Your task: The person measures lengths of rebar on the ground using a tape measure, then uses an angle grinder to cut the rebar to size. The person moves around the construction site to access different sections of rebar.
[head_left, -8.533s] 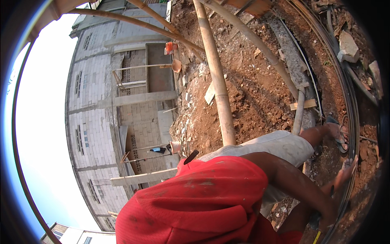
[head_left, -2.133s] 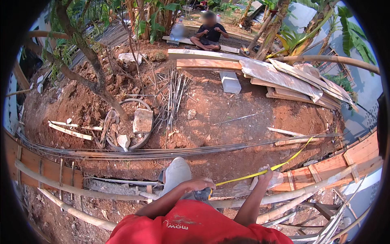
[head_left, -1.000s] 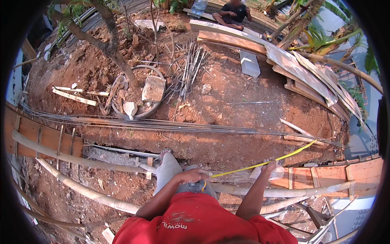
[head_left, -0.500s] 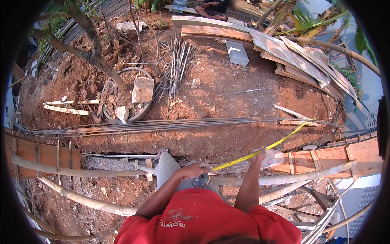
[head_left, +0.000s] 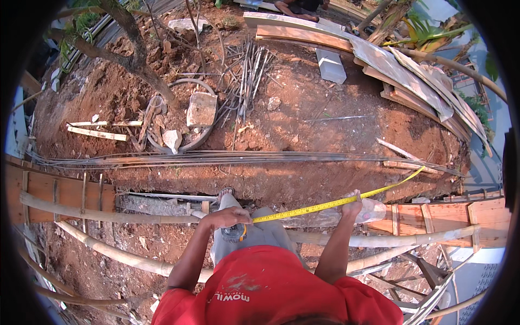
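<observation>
A long, flat yellow blade (head_left: pixel 303 210) of a tape measure ran from 7 o'clock, low near the middle, out to 3 o'clock; it was smooth and narrow, straight between the hands, bending upward beyond the right one. Its rounded dark case with an orange tab (head_left: pixel 233 232) sat at 7 o'clock, above grey, soft-looking trousers (head_left: pixel 269 230).

Thin, dark metal rods (head_left: pixel 227 157) lay bundled from 9 to 3 o'clock across rough, crumbly red-brown soil (head_left: pixel 303 138). A coarse, pale squared block (head_left: pixel 202 110) rested between 10 and 11 o'clock within a dark ring, while weathered, flat wooden boards (head_left: pixel 403 73) were stacked at 2 o'clock. Round, smooth bamboo poles (head_left: pixel 127 215) crossed at 8 o'clock.

At 7 o'clock the left hand (head_left: pixel 229 218) was curled over the case, its fingertips beside the blade's near end; the thumb's position could not be told. Near 4 o'clock the right hand (head_left: pixel 352 205) was closed around the blade, pinching it; the exact finger placement was too small to make out.
</observation>
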`<state>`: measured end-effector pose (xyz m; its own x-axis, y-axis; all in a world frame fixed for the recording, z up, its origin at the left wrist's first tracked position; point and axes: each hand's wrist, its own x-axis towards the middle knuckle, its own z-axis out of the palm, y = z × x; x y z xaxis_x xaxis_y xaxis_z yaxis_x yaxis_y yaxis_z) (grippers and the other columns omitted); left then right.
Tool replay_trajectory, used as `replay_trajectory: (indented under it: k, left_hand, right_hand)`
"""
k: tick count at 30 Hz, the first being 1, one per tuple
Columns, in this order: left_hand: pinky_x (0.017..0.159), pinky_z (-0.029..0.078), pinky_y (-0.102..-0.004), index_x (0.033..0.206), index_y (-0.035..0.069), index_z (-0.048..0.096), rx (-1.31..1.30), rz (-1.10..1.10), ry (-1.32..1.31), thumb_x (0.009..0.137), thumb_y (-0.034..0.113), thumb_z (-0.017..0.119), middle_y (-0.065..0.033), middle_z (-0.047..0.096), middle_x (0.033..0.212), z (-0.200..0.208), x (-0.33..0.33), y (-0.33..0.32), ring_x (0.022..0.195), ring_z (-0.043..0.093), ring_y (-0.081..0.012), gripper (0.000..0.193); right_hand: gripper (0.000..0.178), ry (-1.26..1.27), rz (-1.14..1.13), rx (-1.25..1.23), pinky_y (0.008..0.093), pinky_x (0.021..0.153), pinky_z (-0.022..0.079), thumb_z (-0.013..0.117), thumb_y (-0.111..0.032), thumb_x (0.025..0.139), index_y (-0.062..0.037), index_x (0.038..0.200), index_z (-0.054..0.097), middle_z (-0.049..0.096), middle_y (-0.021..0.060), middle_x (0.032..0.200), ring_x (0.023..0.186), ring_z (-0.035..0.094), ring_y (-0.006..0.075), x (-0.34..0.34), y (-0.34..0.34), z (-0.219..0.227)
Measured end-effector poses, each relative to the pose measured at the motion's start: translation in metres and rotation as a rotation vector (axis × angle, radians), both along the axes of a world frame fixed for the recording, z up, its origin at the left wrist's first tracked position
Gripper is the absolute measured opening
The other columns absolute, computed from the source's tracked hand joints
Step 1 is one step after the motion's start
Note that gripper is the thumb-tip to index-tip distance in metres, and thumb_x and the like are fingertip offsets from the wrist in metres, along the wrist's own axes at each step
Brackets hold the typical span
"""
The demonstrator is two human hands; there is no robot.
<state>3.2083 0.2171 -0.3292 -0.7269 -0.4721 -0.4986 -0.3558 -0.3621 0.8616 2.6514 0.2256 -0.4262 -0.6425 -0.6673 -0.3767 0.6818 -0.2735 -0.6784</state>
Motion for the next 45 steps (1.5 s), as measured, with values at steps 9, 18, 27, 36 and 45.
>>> replay_trajectory:
  k: [9, 18, 27, 36, 45]
  left_hand:
    - [0.085, 0.047, -0.0316, 0.102, 0.007, 0.074, 0.08, 0.054, -0.132, 0.093, 0.045, 0.067, -0.0048, 0.071, 0.095, 0.003, 0.008, 0.019, 0.093, 0.061, -0.0146, 0.04]
    - [0.09, 0.048, -0.0337, 0.105, 0.007, 0.074, 0.19, 0.097, -0.141, 0.092, 0.043, 0.065, -0.0078, 0.072, 0.101, -0.03, 0.027, 0.016, 0.099, 0.063, -0.0184, 0.039]
    - [0.063, 0.04, -0.0299, 0.091, 0.007, 0.072, 0.116, 0.176, -0.259, 0.092, 0.04, 0.071, 0.0035, 0.057, 0.075, -0.005, 0.018, -0.022, 0.071, 0.049, -0.0086, 0.033]
    - [0.06, 0.038, -0.0287, 0.078, 0.008, 0.065, 0.146, 0.363, -0.058, 0.095, 0.044, 0.07, 0.0047, 0.054, 0.073, 0.047, -0.005, -0.048, 0.069, 0.047, -0.0064, 0.04]
    - [0.075, 0.052, -0.0312, 0.101, 0.004, 0.064, 0.259, 0.729, -0.29, 0.09, 0.048, 0.075, -0.0061, 0.066, 0.093, 0.0, -0.039, -0.063, 0.084, 0.065, -0.0157, 0.047]
  right_hand:
    - [0.028, -0.19, 0.142, -0.001, 0.0337, 0.069, 0.047, 0.039, -0.026, 0.11, -0.0047, 0.105, 0.056, 0.056, 0.005, 0.087, 0.075, 0.052, 0.0194, 0.029, 0.009, -0.024]
    - [0.03, -0.166, 0.225, 0.07, 0.0336, 0.067, 0.046, 0.036, -0.028, 0.111, -0.0054, 0.105, 0.055, 0.055, 0.0044, 0.087, 0.075, 0.051, 0.0178, 0.018, -0.005, -0.044]
    - [0.034, -0.285, 0.193, 0.111, 0.0369, 0.07, 0.045, 0.037, -0.034, 0.109, -0.0056, 0.106, 0.056, 0.054, 0.005, 0.086, 0.075, 0.049, 0.0203, 0.075, -0.031, -0.071]
    - [0.032, -0.046, 0.633, 0.184, 0.0424, 0.095, 0.054, 0.052, -0.025, 0.107, 0.0006, 0.124, 0.059, 0.066, 0.0135, 0.117, 0.109, 0.065, 0.0272, 0.174, -0.076, 0.046]
    - [0.037, 0.117, 1.209, 0.273, 0.032, 0.077, 0.056, 0.061, -0.034, 0.102, -0.0006, 0.115, 0.069, 0.073, 0.01, 0.104, 0.086, 0.071, 0.0187, 0.314, -0.051, 0.065]
